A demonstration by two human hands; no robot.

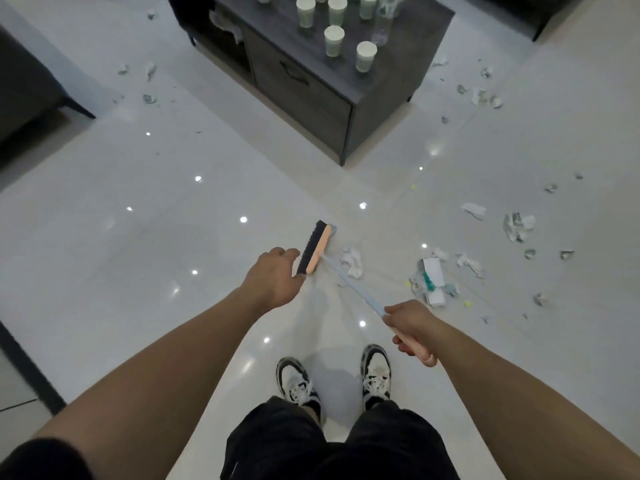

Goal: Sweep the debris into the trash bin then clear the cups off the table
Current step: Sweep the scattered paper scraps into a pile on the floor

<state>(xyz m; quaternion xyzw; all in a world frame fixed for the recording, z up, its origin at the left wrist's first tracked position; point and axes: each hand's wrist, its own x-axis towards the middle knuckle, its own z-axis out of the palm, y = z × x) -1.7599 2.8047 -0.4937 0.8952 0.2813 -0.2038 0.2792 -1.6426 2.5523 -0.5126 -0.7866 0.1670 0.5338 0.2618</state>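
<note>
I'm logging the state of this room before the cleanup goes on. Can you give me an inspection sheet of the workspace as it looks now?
Surface: glossy pale tile floor, ceiling lights reflected in it.
Job's things: broom head on the floor; paper cups standing upright on the dark table; no trash bin in view.
Clutter: debris of crumpled paper and wrappers, thickest on the right, some at far left; clear bottle among the cups.
Grips: right hand holds the broom handle; left hand at the broom head, hold unclear.
Cables: nothing seen.
Surroundings: dark sofa at left; person's sneakers below.
</note>
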